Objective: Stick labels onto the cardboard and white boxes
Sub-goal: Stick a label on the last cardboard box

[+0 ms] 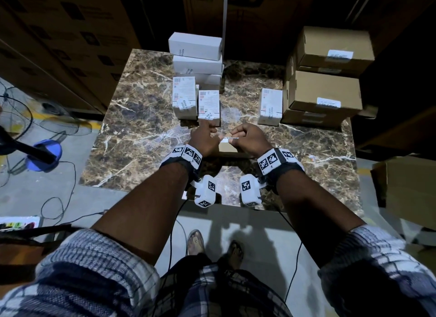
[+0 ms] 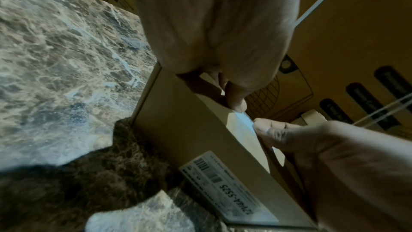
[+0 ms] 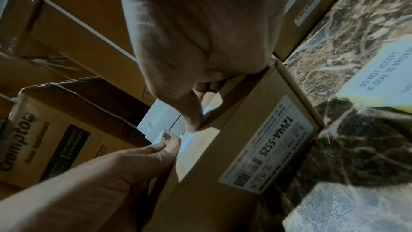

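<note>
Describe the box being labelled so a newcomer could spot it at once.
On the marble table, look at the near middle, under both hands. The cardboard box lies there alone, apart from the stack at the right, its side sticker reading 12V4A-5525.

- My left hand (image 1: 204, 137) and right hand (image 1: 249, 137) sit over a cardboard box (image 1: 230, 149) at the middle of the table (image 1: 146, 132).
- White boxes (image 1: 195, 80) stand behind my left hand, toward the far edge.
- Stacked cardboard boxes (image 1: 325, 90) fill the far right corner, one white box (image 1: 270, 106) just left of them.
</note>
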A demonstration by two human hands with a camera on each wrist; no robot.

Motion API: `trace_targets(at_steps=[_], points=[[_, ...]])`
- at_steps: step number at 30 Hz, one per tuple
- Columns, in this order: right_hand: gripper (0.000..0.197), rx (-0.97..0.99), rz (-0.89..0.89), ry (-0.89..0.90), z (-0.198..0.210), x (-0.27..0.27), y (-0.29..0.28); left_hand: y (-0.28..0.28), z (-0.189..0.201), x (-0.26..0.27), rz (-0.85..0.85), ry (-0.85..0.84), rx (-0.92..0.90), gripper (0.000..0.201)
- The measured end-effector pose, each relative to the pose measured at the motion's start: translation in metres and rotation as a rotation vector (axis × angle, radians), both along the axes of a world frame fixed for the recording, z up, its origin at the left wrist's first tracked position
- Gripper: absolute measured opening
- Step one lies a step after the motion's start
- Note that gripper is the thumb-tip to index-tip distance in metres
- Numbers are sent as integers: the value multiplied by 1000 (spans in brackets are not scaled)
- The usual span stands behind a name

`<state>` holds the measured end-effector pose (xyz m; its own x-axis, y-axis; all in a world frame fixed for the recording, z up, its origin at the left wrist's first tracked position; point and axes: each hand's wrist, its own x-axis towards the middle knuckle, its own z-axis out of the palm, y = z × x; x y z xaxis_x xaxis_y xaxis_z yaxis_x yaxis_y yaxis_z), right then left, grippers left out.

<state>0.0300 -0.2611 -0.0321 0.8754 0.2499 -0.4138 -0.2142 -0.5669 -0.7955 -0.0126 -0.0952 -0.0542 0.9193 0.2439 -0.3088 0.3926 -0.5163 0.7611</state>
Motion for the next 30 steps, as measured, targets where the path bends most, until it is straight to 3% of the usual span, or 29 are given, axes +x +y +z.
trace_targets(at_steps=[2, 5, 7, 8, 11, 14, 17, 21, 26, 30], points=[[15, -10, -30, 3, -2, -1, 2, 2, 1, 0, -50, 6, 7, 46], [31, -29, -49, -34, -11, 0, 3, 6, 5, -2, -115, -12, -8, 47], [14, -18, 5, -44, -4, 0, 1, 7, 7, -3, -127, -16, -36, 49], [8, -4, 41, -35, -2, 1, -2, 7, 8, -4, -125, -12, -55, 51], [19, 50, 96, -27, -5, 6, -11, 7, 9, -3, -95, 22, -102, 53], [13, 41, 6, -30, -7, 1, -5, 6, 10, -1, -63, 76, -105, 53], [13, 9, -12, -88, -9, -1, -2, 3, 4, -2, -52, 54, -18, 39], [15, 59, 41, -39, -4, 2, -9, 0, 1, -4, -29, -8, 3, 24], [13, 67, 13, 1, -4, 4, -7, 2, 12, -4, -29, -16, -47, 29], [8, -23, -48, -69, -13, 2, -1, -2, 13, -7, 6, -17, -57, 30]])
